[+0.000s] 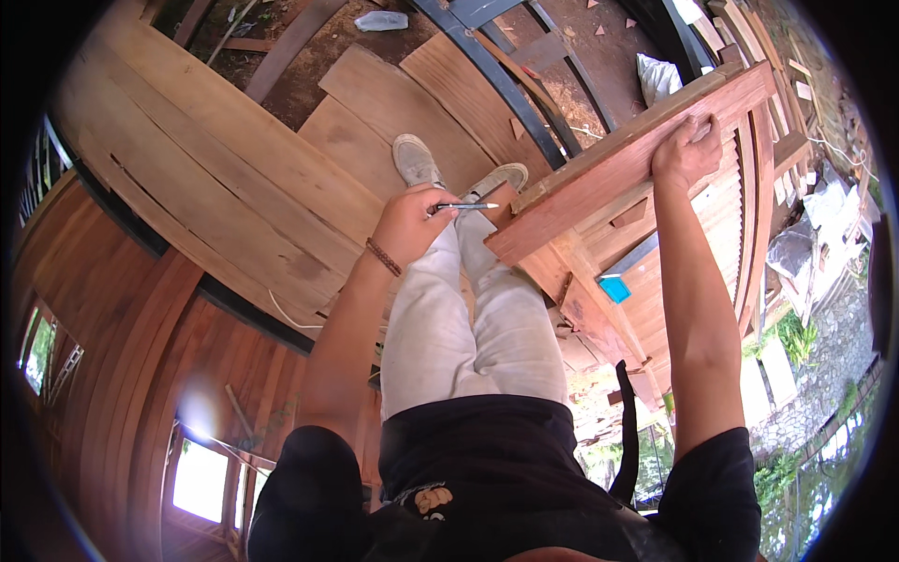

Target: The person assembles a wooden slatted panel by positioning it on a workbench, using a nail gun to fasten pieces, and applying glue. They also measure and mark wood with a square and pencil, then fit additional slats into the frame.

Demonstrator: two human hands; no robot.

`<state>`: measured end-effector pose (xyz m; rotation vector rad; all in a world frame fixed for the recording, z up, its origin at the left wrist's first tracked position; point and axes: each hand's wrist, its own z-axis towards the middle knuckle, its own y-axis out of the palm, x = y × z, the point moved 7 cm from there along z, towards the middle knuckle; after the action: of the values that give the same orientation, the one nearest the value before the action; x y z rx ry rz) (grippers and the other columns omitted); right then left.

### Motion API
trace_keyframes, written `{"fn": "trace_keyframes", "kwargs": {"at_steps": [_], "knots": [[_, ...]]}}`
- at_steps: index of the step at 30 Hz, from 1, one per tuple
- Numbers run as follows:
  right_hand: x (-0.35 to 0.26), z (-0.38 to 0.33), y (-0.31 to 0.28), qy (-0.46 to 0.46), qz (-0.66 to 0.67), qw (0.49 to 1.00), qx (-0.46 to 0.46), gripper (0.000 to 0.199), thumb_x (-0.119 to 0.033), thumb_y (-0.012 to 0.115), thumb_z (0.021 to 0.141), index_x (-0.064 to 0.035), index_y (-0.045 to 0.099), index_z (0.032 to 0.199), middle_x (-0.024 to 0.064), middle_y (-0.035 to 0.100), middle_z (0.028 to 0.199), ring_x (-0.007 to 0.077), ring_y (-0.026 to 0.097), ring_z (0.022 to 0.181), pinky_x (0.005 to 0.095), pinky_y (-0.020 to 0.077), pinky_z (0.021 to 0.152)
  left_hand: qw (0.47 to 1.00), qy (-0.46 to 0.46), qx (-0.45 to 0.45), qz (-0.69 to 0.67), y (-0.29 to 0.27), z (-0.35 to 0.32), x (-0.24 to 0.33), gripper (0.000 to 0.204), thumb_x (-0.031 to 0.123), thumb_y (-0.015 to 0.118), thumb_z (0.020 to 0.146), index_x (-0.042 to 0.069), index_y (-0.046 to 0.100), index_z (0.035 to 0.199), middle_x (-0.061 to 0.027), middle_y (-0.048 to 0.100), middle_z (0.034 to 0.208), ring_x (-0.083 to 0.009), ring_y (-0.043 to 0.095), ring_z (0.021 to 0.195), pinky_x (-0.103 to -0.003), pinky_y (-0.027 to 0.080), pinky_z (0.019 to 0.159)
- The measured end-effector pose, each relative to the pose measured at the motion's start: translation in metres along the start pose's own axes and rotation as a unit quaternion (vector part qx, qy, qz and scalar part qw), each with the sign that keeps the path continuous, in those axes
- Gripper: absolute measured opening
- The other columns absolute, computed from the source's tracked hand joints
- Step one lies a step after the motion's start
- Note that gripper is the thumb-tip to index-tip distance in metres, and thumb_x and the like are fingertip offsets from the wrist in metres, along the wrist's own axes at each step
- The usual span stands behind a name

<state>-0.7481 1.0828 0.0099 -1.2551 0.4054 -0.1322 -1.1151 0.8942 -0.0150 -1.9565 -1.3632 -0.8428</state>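
Observation:
My left hand (412, 223), with a beaded bracelet on its wrist, pinches a slim dark pen (473, 205) between thumb and fingers. The pen's pale tip points right, toward the near end of a reddish-brown wooden plank (599, 169), a short gap away. That plank slants from near my legs up to the far right, resting over other timber. My right hand (688, 155) is closed on its face near the far end, fingers curled and partly hidden. Below the plank, a small blue object (614, 288) sits on the wood; its kind is unclear.
Wide wooden boards (215, 178) stretch along the left, by my shoes (416, 161). A dark curved metal frame (501, 70) crosses the far side above soil with scraps. A white sack (658, 79) and stacked timber lie at the far right. A black strap (626, 431) hangs near my right side.

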Motion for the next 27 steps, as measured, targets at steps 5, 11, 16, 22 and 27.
{"fn": "trace_keyframes", "kwargs": {"at_steps": [5, 11, 16, 22, 27], "knots": [[-0.002, 0.001, -0.001, -0.026, 0.007, 1.000, 0.012, 0.047, -0.033, 0.055, 0.088, -0.0056, 0.053, 0.126, 0.0245, 0.055, 0.119, 0.0389, 0.048, 0.113, 0.0442, 0.0344, 0.100, 0.996, 0.003, -0.089, -0.015, 0.024, 0.012, -0.023, 0.016, 0.012, 0.066, 0.084, 0.003, 0.069, 0.096, -0.0111, 0.063, 0.084, -0.0219, 0.059, 0.073, -0.032, 0.048, 0.069], [0.004, 0.003, 0.004, -0.019, 0.038, 0.999, -0.014, 0.048, -0.032, 0.055, 0.088, -0.0051, 0.051, 0.127, 0.0237, 0.052, 0.119, 0.0384, 0.042, 0.116, 0.0457, 0.0309, 0.101, 0.984, 0.040, -0.172, -0.019, 0.057, 0.020, -0.024, 0.019, 0.012, 0.063, 0.086, 0.003, 0.069, 0.102, -0.0123, 0.063, 0.083, -0.0219, 0.061, 0.075, -0.032, 0.048, 0.069], [0.013, 0.002, 0.009, -0.014, 0.024, 1.000, 0.003, 0.050, -0.036, 0.056, 0.087, -0.0071, 0.051, 0.127, 0.0218, 0.052, 0.117, 0.0378, 0.043, 0.114, 0.0458, 0.0310, 0.100, 0.967, 0.008, -0.251, -0.033, 0.079, 0.026, -0.023, 0.021, 0.008, 0.057, 0.090, 0.000, 0.065, 0.108, -0.0118, 0.064, 0.087, -0.0201, 0.062, 0.075, -0.030, 0.050, 0.069], [0.010, -0.003, 0.006, 0.027, 0.022, 0.999, 0.042, 0.050, -0.032, 0.060, 0.084, -0.0117, 0.049, 0.128, 0.0222, 0.047, 0.125, 0.0401, 0.044, 0.114, 0.0465, 0.0367, 0.099, 0.967, 0.077, -0.243, 0.029, 0.078, 0.030, -0.005, 0.019, -0.001, 0.054, 0.089, -0.006, 0.062, 0.106, -0.0069, 0.060, 0.086, -0.0136, 0.059, 0.074, -0.025, 0.050, 0.067], [0.002, -0.004, -0.012, 0.082, 0.048, 0.995, 0.017, 0.047, -0.031, 0.059, 0.084, -0.0142, 0.051, 0.127, 0.0210, 0.047, 0.123, 0.0391, 0.044, 0.114, 0.0478, 0.0371, 0.098, 0.962, 0.051, -0.253, 0.084, 0.085, 0.035, 0.001, 0.016, -0.006, 0.057, 0.084, -0.006, 0.064, 0.098, -0.0103, 0.063, 0.088, -0.0184, 0.062, 0.076, -0.028, 0.050, 0.070]]}}
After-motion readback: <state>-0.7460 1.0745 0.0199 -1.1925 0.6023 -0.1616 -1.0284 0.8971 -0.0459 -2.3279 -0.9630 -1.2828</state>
